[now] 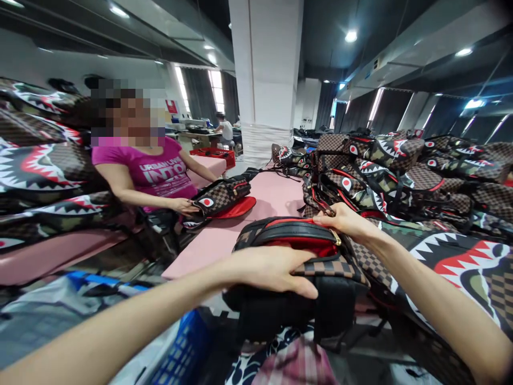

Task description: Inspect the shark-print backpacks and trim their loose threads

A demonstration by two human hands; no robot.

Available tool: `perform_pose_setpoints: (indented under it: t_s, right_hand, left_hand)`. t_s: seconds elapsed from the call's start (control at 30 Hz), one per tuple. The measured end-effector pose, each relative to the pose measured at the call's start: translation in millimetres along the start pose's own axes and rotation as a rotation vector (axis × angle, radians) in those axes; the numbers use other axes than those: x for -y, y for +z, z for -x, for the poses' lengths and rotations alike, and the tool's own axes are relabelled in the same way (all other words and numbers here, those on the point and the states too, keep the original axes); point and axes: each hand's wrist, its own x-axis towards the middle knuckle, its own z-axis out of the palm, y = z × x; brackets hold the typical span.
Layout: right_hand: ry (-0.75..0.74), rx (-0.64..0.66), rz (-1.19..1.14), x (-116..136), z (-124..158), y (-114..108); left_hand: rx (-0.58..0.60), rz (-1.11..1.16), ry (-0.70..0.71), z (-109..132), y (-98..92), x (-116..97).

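A brown-checkered backpack (pixel 332 268) with black back panels and a red lining lies before me at the table's near edge. Its zippered top gapes, showing red inside. My left hand (pixel 276 270) is closed over the near rim, thumb outside, with the other fingers reaching into the opening and partly hidden. At the far right of the same opening, my right hand (pixel 344 220) pinches the backpack's edge near a gold zipper pull (pixel 336 237). Exactly which layer the right fingertips grip is hard to make out.
Shark-mouth backpacks (pixel 452 262) are heaped along the right, with more stacked at far left (pixel 48 171). Across the pink table (pixel 272 195), a co-worker (pixel 148 166) handles another backpack (pixel 220 198). A blue basket (pixel 182 347) stands lower left; a white pillar (pixel 266 69) rises behind.
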Motion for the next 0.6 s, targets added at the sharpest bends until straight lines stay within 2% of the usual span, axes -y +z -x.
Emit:
perform_pose_setpoints:
  t_s: [0.07,0.1,0.17,0.23,0.27,0.37,0.4,0.5,0.6]
  right_hand:
    - [0.005,-0.008,0.012,-1.2,-1.5,4.5]
    - [0.008,-0.011,0.006,-1.8,-3.7,5.5]
    - [0.003,-0.032,0.001,-2.5,-7.5,3.5]
    - [-0.044,-0.105,0.028,-3.0,-3.7,-2.8]
    - [-0.084,-0.187,0.039,-4.0,3.3,-6.6]
    - [-0.160,-0.480,0.011,-14.6,44.7,-13.7]
    - [-0.140,-0.510,0.005,-20.8,62.1,-13.1]
    - [-0.045,-0.412,0.092,-39.0,105.1,0.3]
    - [0.022,-0.368,0.107,-45.6,115.0,25.6]
  left_hand:
    - [0.257,0.204,-0.044,-8.5,-10.7,8.2]
    - [0.337,0.266,-0.075,-12.2,-15.6,12.3]
    - [0.405,0.319,-0.167,-18.8,-22.9,18.8]
    - [0.375,0.347,-0.228,-24.7,-27.5,23.4]
    - [0.331,0.372,-0.225,-27.5,-29.2,25.3]
    - [0.211,0.472,-0.148,-34.7,-33.0,31.3]
    - [0.196,0.497,-0.133,-36.9,-33.4,33.2]
    - [0.159,0.529,-0.140,-42.9,-30.1,36.0]
    - [0.071,0.529,-0.201,-47.3,-21.8,33.4]
